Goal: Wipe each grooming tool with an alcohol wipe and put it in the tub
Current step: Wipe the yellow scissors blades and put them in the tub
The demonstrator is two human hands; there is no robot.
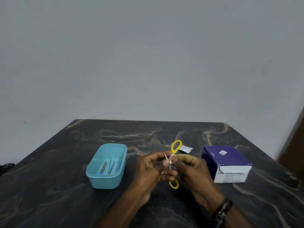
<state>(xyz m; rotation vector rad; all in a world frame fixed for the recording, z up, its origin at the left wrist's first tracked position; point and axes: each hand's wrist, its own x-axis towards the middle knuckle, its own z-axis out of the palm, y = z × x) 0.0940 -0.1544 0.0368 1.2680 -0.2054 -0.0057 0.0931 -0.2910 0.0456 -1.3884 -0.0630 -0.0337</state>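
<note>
While two tools already lie in the tub (107,166), the left hand (150,170) grips the open scissors (175,148) and the right hand (189,168) pinches the wipe (171,157) on a blade, this tool's cleaning unfinished.

It looked like a plain room in a home rather than a lab or shop: a dark marble-patterned table (65,186) stood pushed against a bare grey painted wall (148,55), with a strip of brown woodwork (294,145) at the right edge. The only supplies were small and domestic in scale, a light blue plastic tub (100,180) and a retail box of alcohol swabs (228,163), with no fixtures or equipment marking a workplace
</note>
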